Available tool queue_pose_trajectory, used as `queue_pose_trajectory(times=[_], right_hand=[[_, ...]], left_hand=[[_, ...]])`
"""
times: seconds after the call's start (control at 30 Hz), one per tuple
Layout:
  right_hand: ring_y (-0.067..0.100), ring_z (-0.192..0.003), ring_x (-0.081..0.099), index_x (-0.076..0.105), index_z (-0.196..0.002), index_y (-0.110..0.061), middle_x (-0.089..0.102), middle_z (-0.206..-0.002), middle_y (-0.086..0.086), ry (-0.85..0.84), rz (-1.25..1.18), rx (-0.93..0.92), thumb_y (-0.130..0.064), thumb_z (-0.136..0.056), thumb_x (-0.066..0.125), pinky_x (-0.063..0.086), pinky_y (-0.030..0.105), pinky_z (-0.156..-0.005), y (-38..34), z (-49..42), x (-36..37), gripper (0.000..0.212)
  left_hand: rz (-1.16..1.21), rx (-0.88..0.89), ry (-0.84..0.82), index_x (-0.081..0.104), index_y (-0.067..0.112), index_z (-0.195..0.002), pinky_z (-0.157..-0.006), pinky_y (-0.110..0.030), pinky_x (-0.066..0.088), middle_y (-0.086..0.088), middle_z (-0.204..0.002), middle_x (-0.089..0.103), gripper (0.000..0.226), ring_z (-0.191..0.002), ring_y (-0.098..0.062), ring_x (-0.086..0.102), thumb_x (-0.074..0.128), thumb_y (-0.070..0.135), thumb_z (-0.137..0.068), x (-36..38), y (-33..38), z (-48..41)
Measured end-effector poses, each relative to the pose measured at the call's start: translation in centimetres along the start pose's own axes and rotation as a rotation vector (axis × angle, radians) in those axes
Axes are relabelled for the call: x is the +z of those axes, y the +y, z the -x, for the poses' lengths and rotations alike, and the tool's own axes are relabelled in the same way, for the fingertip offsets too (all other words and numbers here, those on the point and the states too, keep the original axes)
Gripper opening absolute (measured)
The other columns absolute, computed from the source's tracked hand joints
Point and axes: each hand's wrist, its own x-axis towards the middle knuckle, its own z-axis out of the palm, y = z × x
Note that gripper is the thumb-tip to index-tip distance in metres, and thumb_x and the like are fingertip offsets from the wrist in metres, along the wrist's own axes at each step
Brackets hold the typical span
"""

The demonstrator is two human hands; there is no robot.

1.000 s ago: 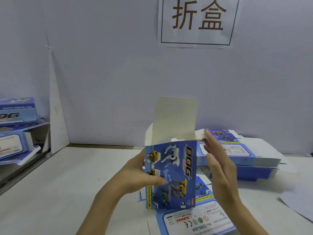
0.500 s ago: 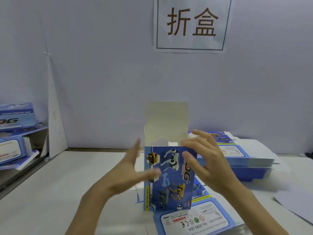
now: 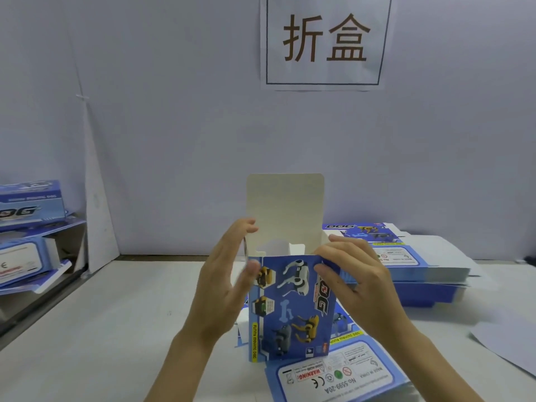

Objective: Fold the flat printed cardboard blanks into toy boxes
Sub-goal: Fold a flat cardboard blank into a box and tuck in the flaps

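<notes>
box (image 3: 290,309) upright on desk (image 3: 116,314), long axis vertical, between both hands. Lid flap (image 3: 285,210) sticks straight up, above both grips (top open). Left hand (image 3: 223,285): grip apart, fingers straight along box's L side, tips nearest the lid. Right hand (image 3: 359,280): grip clamped on top-R corner.

"折盒" on sign (image 3: 323,42); "DOG" on box (image 3: 290,309)

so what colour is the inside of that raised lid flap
The lid flap of the toy box is plain off-white, unprinted; head view.
</notes>
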Motion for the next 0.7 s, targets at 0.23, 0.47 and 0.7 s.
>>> queue_pose_trajectory(times=[0.23,0.47,0.7], right_hand=[[0.007,-0.109,0.052,0.070,-0.102,-0.008,0.062,-0.105,-0.013,-0.014,-0.062,0.029,-0.048,-0.095,0.043,0.036,0.010,-0.098,-0.4,-0.2,-0.2,0.049],[0.003,-0.109,0.049,0.070,-0.101,-0.007,0.060,-0.105,-0.014,0.019,-0.108,0.073,-0.053,-0.094,0.043,0.036,0.007,-0.097,-0.6,0.0,-0.2,0.054],[0.000,-0.117,0.053,0.063,-0.111,-0.026,0.059,-0.121,-0.017,0.110,-0.243,0.248,-0.023,-0.089,0.064,0.043,0.007,-0.093,-0.7,0.5,1.0,0.023]], left_hand=[[0.152,0.053,0.015,0.051,0.033,-0.123,-0.098,-0.036,0.050,0.019,-0.140,0.047,0.045,-0.133,-0.010,0.044,0.042,0.016,-0.082,-0.5,-0.8,0.2],[-0.048,0.134,0.150,0.061,0.025,-0.114,-0.081,-0.017,0.055,0.008,-0.123,0.059,0.028,-0.109,-0.018,0.064,0.064,0.017,-0.087,-1.1,-1.8,-0.2],[0.134,-0.119,0.239,0.044,0.028,-0.135,-0.097,-0.033,0.051,0.008,-0.140,0.050,0.053,-0.128,-0.014,0.050,0.041,0.057,-0.090,4.0,-1.6,3.4]])
